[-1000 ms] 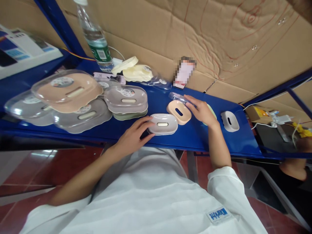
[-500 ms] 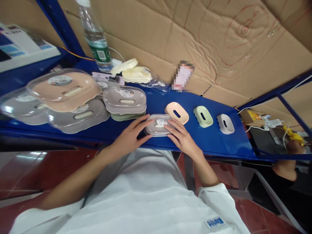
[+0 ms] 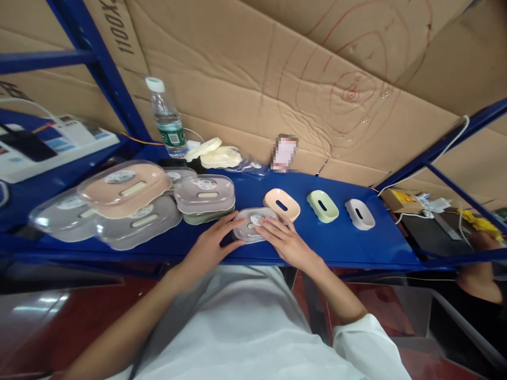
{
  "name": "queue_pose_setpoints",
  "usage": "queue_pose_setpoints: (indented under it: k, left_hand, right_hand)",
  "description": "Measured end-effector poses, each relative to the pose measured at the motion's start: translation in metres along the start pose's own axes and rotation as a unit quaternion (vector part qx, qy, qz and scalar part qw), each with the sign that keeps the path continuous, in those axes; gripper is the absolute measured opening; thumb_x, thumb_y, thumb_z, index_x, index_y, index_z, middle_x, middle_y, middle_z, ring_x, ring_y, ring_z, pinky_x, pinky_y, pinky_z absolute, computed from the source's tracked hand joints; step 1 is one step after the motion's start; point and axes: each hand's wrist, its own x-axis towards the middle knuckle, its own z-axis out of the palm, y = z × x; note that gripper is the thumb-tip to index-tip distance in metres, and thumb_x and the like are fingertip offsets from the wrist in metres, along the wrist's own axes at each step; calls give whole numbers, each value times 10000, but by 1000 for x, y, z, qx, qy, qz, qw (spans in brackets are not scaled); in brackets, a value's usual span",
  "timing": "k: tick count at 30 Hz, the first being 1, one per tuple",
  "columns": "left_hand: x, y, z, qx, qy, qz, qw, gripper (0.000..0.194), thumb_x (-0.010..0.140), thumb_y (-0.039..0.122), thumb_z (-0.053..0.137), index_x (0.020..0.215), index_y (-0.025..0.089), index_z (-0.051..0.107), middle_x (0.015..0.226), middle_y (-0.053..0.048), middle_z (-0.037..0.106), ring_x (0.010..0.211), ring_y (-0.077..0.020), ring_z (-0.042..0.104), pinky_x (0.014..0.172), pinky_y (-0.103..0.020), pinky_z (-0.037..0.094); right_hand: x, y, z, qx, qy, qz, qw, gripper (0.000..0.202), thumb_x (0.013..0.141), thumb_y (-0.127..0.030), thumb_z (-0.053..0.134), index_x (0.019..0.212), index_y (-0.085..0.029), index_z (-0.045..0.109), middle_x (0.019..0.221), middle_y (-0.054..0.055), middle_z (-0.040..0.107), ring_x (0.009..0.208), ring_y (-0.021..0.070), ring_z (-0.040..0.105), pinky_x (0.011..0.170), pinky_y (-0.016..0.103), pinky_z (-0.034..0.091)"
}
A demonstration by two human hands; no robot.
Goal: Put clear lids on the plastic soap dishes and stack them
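Observation:
A grey soap box with a clear lid [image 3: 246, 230] lies on the blue shelf near its front edge. My left hand [image 3: 212, 243] grips its left side, thumb at the front and fingers behind. The fingers of my right hand [image 3: 287, 240] rest over the lid's right part, beside a round sticker. Just behind is an open peach dish [image 3: 291, 208]; further right stand a green dish [image 3: 322, 207] and a pale grey dish [image 3: 359, 215]. To the left, a lidded grey box [image 3: 205, 194] sits on a green one.
Several lidded boxes, a peach one [image 3: 125, 189] on top, are piled at the left. Behind stand a water bottle [image 3: 170, 126], cream boxes [image 3: 221, 157] and a phone [image 3: 284, 153]. Another person's arm [image 3: 479, 269] shows at the far right.
The camera view has shifted, so the shelf sits lower in the picture. My right fingers have moved further over the lid; my left hand stays at its left side.

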Motion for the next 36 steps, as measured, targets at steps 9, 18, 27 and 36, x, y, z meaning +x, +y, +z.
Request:
queue_pose_setpoints:
  k: [9, 18, 27, 36]
  left_hand:
    - [3, 0, -3, -11, -21, -10, 1000, 595, 1038, 635, 613, 1540, 316, 586, 1640, -85, 564, 1500, -279, 572, 1271, -477, 465]
    - [5, -1, -6, -20, -39, -11, 999, 544, 1038, 577, 643, 1510, 312, 592, 1626, -94, 568, 1505, -287, 560, 1273, -510, 457]
    - [6, -1, -7, -30, -32, -4, 999, 540, 1035, 572, 647, 1504, 311, 581, 1612, -95, 576, 1490, -289, 573, 1257, -507, 479]
    - [6, -2, -8, -34, -50, -2, 998, 566, 1034, 552, 657, 1535, 311, 549, 1647, -94, 541, 1517, -288, 543, 1274, -508, 457]
  right_hand:
    - [2, 4, 2, -20, -31, -29, 999, 843, 995, 58, 437, 1750, -269, 253, 1760, 65, 372, 1679, 233, 250, 1382, 589, 199]
    - [15, -3, -13, -17, -53, -3, 998, 561, 1099, -254, 628, 1645, -282, 503, 1770, 107, 346, 1689, 337, 194, 1343, 646, 263]
    - [26, 5, -32, -25, -121, -46, 991, 705, 1038, -13, 548, 1668, -318, 461, 1775, 59, 335, 1691, 308, 188, 1370, 623, 211]
    - [28, 2, -32, 4, -135, -20, 991, 633, 1119, -168, 534, 1702, -360, 379, 1809, 63, 234, 1700, 326, 138, 1340, 700, 168]
